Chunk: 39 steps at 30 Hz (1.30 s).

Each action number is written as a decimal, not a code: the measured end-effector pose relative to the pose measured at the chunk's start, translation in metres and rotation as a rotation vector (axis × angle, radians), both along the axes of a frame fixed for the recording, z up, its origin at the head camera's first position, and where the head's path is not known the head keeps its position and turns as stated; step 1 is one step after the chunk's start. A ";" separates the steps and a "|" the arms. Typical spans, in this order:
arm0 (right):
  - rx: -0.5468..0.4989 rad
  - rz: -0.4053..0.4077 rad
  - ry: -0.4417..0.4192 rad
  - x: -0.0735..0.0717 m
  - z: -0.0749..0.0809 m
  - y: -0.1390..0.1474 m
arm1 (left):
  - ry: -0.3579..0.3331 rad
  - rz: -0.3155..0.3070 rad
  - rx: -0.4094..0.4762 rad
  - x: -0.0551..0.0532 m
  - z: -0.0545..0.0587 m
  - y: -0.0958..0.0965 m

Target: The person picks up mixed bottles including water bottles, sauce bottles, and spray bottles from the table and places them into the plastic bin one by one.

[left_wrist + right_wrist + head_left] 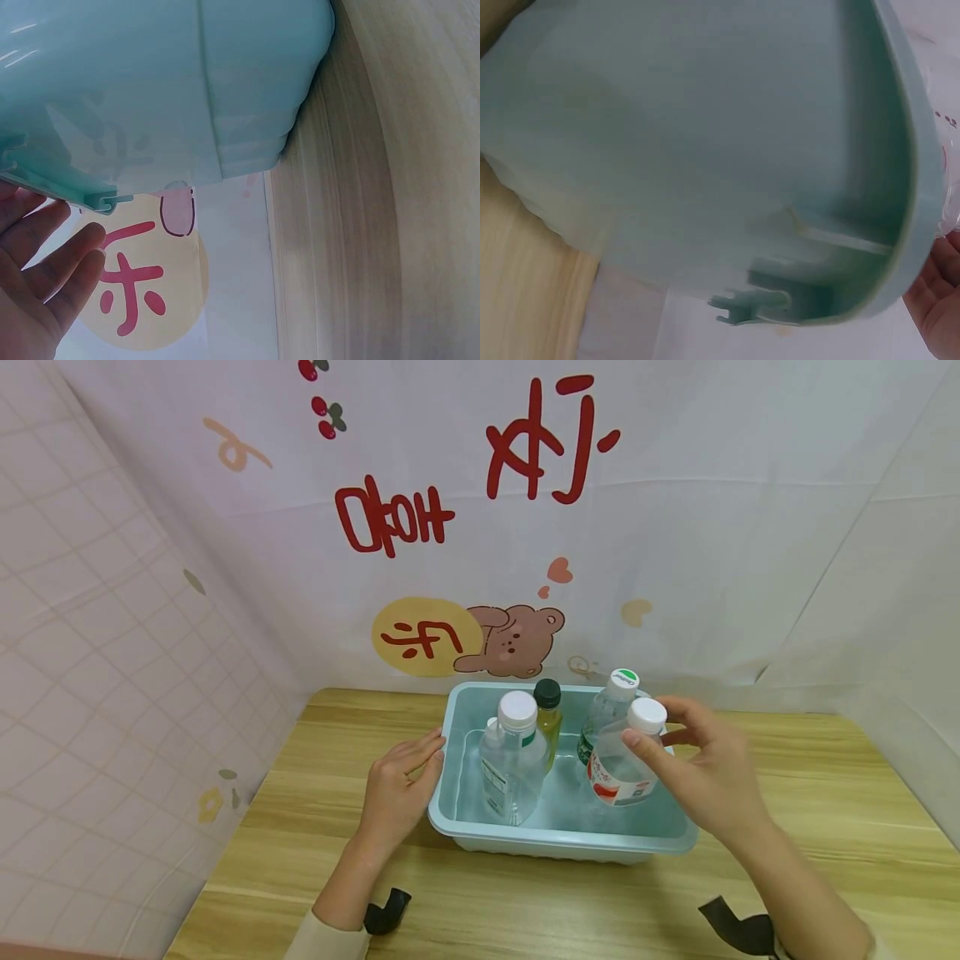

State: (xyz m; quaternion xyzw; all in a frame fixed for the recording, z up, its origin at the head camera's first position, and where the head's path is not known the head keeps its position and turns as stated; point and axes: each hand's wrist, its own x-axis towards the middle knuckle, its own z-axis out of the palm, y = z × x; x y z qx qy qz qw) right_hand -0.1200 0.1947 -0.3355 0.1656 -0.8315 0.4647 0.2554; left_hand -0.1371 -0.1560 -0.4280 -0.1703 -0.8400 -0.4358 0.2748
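Observation:
My right hand (pixel 716 768) holds a clear plastic bottle (pixel 618 768) with a white cap and a red-and-white label, tilted over the right part of a pale blue-green plastic basin (pixel 555 837). Only a sliver of that bottle (pixel 949 150) shows past the rim in the right wrist view. My left hand (pixel 397 789) touches the basin's left rim, its fingers (pixel 71 281) fairly straight beside the rim. Inside stand a large white-capped clear bottle (pixel 513 768), a black-capped bottle (pixel 551 727) of yellow-green colour, and a clear bottle (pixel 600 714) with a green-and-white cap.
The basin stands on a wood-grain table (pixel 300 827). Behind it hangs a white cloth (pixel 712 568) with red characters and a cartoon bear (pixel 517 639). A grid-patterned cloth (pixel 97 635) borders the left side. A small white cap (pixel 491 723) peeks out behind the large bottle.

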 end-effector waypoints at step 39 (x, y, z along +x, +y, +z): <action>0.088 0.004 -0.112 0.000 -0.033 -0.006 | 0.014 -0.003 0.005 0.000 -0.001 0.000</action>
